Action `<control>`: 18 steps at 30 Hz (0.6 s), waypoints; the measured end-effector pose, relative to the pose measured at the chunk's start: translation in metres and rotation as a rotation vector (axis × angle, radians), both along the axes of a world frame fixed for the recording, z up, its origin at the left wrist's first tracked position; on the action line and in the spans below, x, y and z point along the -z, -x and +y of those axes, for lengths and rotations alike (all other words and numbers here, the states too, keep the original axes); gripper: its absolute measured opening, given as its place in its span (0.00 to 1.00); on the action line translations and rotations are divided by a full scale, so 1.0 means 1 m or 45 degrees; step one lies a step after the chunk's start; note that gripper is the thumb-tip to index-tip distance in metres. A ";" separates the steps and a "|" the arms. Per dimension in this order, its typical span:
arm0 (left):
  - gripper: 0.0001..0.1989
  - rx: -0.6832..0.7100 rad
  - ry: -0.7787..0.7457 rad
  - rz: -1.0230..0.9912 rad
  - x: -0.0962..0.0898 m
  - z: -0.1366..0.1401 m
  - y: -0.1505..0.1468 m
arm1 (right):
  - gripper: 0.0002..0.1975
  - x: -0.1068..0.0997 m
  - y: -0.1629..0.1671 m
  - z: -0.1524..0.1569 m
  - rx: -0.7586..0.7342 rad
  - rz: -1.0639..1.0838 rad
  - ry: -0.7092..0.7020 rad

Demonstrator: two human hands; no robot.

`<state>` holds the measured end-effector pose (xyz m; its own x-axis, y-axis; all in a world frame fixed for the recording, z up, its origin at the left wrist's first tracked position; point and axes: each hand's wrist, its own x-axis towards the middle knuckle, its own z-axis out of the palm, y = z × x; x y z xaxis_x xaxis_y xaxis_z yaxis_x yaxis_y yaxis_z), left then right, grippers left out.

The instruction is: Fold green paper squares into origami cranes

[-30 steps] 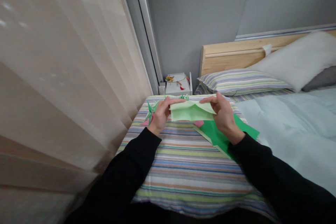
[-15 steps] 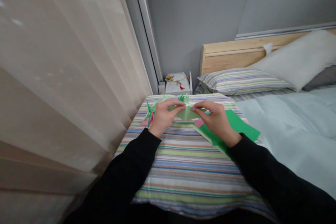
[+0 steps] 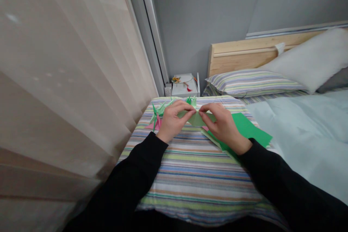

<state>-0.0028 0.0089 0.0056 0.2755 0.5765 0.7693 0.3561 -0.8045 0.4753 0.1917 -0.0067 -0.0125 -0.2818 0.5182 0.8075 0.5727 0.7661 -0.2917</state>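
A light green sheet of folding paper [image 3: 197, 120] is held up between my two hands over the striped cloth [image 3: 190, 166]. My left hand [image 3: 175, 116] pinches its upper edge between thumb and fingers. Close beside it, my right hand [image 3: 219, 120] pinches the same edge, the fingertips a small gap apart. Parts of the paper are hidden behind both hands. Left of my left hand lie folded paper cranes, a green one [image 3: 155, 116] and a pink one [image 3: 158, 123]. More green folded pieces [image 3: 191, 100] stand behind the held paper.
By my right forearm lies a stack of green paper [image 3: 248, 130] with a pink edge showing. A small white table [image 3: 185, 86] stands at the back. Beige curtains [image 3: 81, 79] hang on the left; a bed with a pale blue quilt [image 3: 304, 123] is on the right.
My hands have drawn closer together along the paper's upper edge, the fingertips now nearly meeting at its middle. The view has shifted slightly.
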 end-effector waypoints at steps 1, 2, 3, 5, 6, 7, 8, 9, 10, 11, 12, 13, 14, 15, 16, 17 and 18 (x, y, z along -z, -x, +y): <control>0.05 0.000 -0.009 0.005 0.000 0.000 0.000 | 0.05 -0.001 0.000 0.000 -0.008 -0.007 -0.002; 0.05 0.001 -0.017 0.010 0.000 0.000 0.000 | 0.05 -0.001 0.000 -0.001 -0.017 -0.012 -0.005; 0.06 0.002 -0.025 0.015 0.000 0.000 0.000 | 0.06 -0.002 0.001 -0.001 -0.025 -0.011 -0.006; 0.06 -0.001 -0.054 0.024 0.000 0.001 0.000 | 0.06 -0.003 0.001 -0.002 -0.032 0.007 -0.012; 0.05 -0.009 -0.078 0.025 0.001 0.001 0.001 | 0.06 -0.003 0.001 -0.002 -0.029 0.020 -0.020; 0.05 -0.020 -0.108 0.024 0.001 0.002 0.001 | 0.06 -0.003 0.001 -0.002 -0.023 0.032 -0.034; 0.05 -0.034 -0.141 0.021 0.001 0.003 0.001 | 0.06 -0.003 0.001 -0.002 -0.014 0.039 -0.053; 0.05 -0.049 -0.174 0.016 0.002 0.005 0.002 | 0.05 -0.002 0.001 -0.002 -0.002 0.040 -0.073; 0.05 -0.061 -0.204 0.007 0.003 0.006 0.002 | 0.05 -0.002 0.001 -0.001 0.011 0.036 -0.094; 0.05 -0.065 -0.228 -0.005 0.003 0.006 0.003 | 0.05 -0.001 0.000 -0.001 0.026 0.028 -0.111; 0.06 -0.059 -0.244 -0.019 0.004 0.007 0.003 | 0.05 -0.001 0.000 -0.001 0.041 0.020 -0.121; 0.06 -0.046 -0.250 -0.032 0.005 0.007 0.003 | 0.06 0.000 0.000 0.000 0.053 0.014 -0.122; 0.06 -0.029 -0.247 -0.046 0.005 0.007 0.003 | 0.06 0.000 -0.001 0.000 0.059 0.014 -0.117; 0.06 -0.015 -0.232 -0.055 0.005 0.007 0.003 | 0.06 0.000 0.000 0.000 0.058 0.022 -0.105; 0.06 -0.006 -0.207 -0.057 0.005 0.006 0.002 | 0.06 0.000 0.000 0.000 0.049 0.035 -0.091; 0.06 -0.006 -0.177 -0.053 0.005 0.005 0.002 | 0.06 0.000 0.000 0.000 0.032 0.053 -0.076; 0.05 -0.010 -0.148 -0.047 0.005 0.004 0.001 | 0.07 0.000 0.001 0.000 0.012 0.071 -0.063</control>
<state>-0.0037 0.0127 0.0002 0.2414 0.4846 0.8407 0.3466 -0.8523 0.3918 0.1910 -0.0071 -0.0121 -0.2310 0.4796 0.8465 0.5636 0.7752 -0.2854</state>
